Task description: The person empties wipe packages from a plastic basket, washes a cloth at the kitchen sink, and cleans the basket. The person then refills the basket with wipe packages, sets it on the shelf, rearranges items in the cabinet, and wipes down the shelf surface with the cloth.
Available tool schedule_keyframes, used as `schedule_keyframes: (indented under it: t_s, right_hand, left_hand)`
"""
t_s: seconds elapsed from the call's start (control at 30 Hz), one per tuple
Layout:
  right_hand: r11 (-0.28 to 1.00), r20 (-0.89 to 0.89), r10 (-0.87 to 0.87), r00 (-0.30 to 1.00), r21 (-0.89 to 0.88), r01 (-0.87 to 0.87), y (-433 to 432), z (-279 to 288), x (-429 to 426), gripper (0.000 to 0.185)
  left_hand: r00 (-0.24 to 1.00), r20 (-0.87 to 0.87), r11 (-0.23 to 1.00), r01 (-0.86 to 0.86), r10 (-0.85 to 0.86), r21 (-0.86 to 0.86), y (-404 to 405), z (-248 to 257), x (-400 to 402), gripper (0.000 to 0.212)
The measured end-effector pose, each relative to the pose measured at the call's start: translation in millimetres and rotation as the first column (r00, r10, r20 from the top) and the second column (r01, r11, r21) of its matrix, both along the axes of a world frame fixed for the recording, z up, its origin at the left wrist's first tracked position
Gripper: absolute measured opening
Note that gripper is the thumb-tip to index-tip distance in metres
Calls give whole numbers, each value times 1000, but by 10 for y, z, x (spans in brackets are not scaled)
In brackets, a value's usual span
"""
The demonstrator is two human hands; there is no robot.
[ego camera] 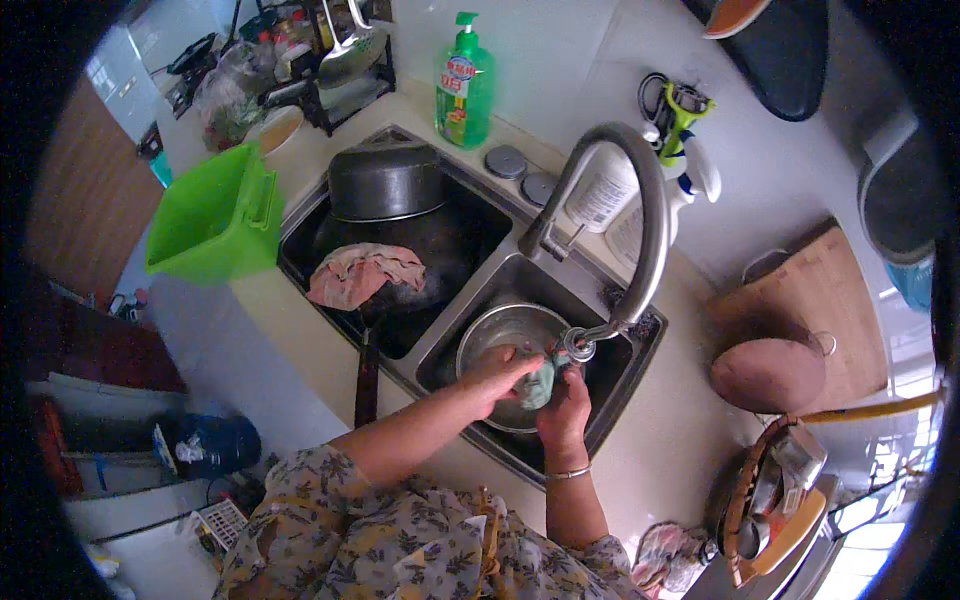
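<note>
Both my left hand (501,375) and my right hand (564,409) grip a bunched green cloth (537,382). They hold it over a round metal basin (480,337) in the right sink bowl (517,281). Just above my right hand is the spout end of the curved metal faucet (651,217); whether water runs is hard to tell. In the left sink bowl, a pink patterned cloth (360,274) lies on a dark wok with a long handle (367,382). Behind that cloth stands a dark metal pot (386,180).
A green plastic bin (225,217) stands left of the sink. Behind it are a pump bottle of green dish soap (465,97) and white bottles (604,187). Wooden cutting boards (817,315) lean at right, near a basket of utensils (765,502) and a crumpled cloth (671,555).
</note>
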State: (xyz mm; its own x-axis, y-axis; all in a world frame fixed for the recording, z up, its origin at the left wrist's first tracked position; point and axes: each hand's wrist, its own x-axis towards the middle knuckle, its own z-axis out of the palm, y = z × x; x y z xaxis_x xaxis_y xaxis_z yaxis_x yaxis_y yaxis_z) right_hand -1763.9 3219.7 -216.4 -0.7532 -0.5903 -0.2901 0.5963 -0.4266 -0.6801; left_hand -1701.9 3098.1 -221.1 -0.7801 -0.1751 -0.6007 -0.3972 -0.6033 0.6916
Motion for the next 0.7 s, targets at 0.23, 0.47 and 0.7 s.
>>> schedule_keyframes:
  t_s: [0.23, 0.47, 0.7]
  right_hand:
    - [972, -117, 83, 990, 231, -54, 235, -64, 172, 23]
    - [922, -530, 43, 847, 347, 170, 255, -124, 332, 19]
    - [843, -694, 194, 693, 479, 244, 149, -34, 333, 17]
  left_hand:
    - [982, -118, 970, 118, -145, -212, -252, 275, 340, 23]
    - [905, -414, 757, -200, -100, -621, -466, 626, 588, 18]
    - [825, -561, 524, -449, -68, -724, -917, 1349, 659, 19]
